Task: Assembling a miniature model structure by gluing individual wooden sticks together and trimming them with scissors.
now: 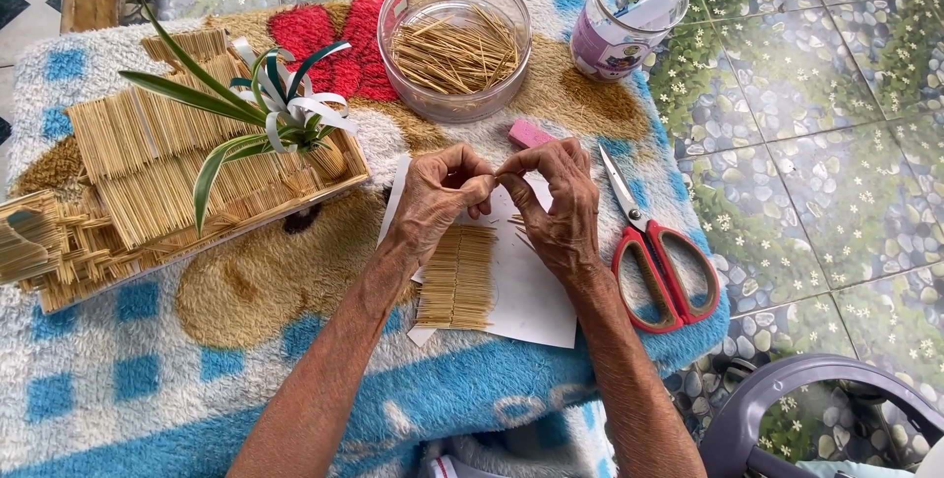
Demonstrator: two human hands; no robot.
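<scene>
Pale wooden toothpicks form a flat mat [455, 276] on white paper [531, 291], kept clean of the fluffy blanket [147, 370]. Just above it, the left hand [433, 203] and right hand [556, 208] meet, fingers pinching one thin stick. At 12 o'clock, a clear tub [454, 43] keeps spares within reach; red scissors [654, 252] lie at 3 o'clock.

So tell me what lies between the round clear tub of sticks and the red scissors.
In the head view, a small pink block lies on the rug between the tub and the scissors, just above the right hand.
</scene>
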